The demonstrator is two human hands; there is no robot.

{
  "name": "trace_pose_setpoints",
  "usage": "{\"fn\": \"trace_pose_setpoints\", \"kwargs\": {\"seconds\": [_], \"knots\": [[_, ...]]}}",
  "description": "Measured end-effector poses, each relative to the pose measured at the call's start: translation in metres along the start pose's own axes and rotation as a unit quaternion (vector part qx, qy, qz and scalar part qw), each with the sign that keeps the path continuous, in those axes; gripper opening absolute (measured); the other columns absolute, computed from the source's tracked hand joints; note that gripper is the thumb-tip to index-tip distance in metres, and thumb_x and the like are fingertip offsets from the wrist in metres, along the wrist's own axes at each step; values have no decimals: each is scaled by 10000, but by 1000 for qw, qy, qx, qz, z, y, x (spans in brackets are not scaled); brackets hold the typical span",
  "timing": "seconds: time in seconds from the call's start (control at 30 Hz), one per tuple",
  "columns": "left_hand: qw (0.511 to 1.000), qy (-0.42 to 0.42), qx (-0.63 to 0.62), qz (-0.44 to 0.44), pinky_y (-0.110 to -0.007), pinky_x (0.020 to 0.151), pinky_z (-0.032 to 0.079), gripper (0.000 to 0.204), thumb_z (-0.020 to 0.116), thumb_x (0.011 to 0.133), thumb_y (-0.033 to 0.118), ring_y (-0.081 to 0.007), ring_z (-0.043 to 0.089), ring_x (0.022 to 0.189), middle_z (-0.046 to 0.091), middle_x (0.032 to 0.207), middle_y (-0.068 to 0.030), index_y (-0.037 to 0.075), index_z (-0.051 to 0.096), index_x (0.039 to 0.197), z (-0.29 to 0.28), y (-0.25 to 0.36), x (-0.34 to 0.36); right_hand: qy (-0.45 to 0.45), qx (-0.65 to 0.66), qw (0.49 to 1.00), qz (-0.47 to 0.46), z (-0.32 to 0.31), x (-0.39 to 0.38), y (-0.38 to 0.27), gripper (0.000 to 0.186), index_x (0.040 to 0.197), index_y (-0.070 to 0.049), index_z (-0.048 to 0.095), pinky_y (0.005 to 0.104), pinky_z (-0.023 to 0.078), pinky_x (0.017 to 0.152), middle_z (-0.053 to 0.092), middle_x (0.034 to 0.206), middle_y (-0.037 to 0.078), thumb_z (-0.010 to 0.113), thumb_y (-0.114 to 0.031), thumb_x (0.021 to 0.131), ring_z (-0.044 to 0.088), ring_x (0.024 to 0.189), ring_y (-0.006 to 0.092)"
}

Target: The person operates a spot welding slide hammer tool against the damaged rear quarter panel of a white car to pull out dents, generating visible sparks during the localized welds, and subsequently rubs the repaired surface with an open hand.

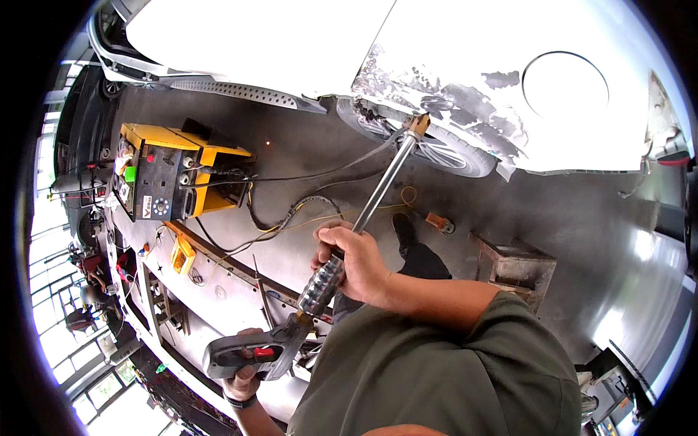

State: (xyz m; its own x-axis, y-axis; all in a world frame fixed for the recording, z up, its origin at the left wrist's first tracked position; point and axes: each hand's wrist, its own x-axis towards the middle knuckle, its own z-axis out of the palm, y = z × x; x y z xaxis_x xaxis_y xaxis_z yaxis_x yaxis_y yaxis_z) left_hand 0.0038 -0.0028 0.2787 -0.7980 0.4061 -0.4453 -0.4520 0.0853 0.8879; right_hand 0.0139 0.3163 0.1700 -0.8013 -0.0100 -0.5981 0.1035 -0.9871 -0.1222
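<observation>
Slide-hammer puller (pixel 385 183) was held diagonally, ctr. frame, tip (pixel 418 125) near scuffed white panel (pixel 472 105), upper ctr.; handle (pixel 273 349), lower L, was wrapped by L hand (pixel 241 384) grip, rod by R hand (pixel 365 265) grip. Prob. heavy, stiff, slick; best held by handle & ribbed weight (pixel 320 286).

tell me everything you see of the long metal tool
The tool has a shiny metal shaft, a silvery ribbed sleeve, a coppery tip and a dark grey handle with a red trigger-like part. It slants from lower left to upper right. The left hand holds the handle; the right hand grips near the sleeve's upper end. The tip is at the edge of the white car panel; contact is unclear. A cable seems to reach the tip.
</observation>
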Motion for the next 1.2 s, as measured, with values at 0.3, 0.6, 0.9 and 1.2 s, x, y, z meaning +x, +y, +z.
{"fn": "trace_pose_setpoints", "kwargs": {"seconds": [0.3,0.6,0.9,1.2], "knots": [[998,-1,-59,38,-484,1020,520,495,868,792,215,-281,618,1184,647,1145,-11,121,619,1209,15,-41,9,-29,-33,999,-21,11,23,-47,97,952,-65,604,390,534,668,587,731,71,636,-151,921,586,662,206],[997,-6,-49,60,-515,1055,503,520,881,804,171,-277,634,1137,644,1127,-23,159,620,1254,24,-31,11,-60,-28,998,-9,6,29,-47,160,1034,-55,604,401,516,707,596,747,67,621,-179,935,605,706,244],[994,-10,-56,94,-522,1041,527,514,868,825,203,-321,632,1186,650,1142,-42,126,601,1257,30,-16,14,-70,-95,990,-80,9,50,-114,334,1256,8,557,383,555,712,593,727,61,571,-171,974,634,712,209],[997,-60,-51,5,-538,989,575,587,875,822,280,-400,617,1220,576,1160,-8,105,544,1274,9,3,30,-50,36,988,-142,20,32,-27,186,1087,-63,558,384,554,651,611,728,63,605,-198,966,638,660,218]]}}
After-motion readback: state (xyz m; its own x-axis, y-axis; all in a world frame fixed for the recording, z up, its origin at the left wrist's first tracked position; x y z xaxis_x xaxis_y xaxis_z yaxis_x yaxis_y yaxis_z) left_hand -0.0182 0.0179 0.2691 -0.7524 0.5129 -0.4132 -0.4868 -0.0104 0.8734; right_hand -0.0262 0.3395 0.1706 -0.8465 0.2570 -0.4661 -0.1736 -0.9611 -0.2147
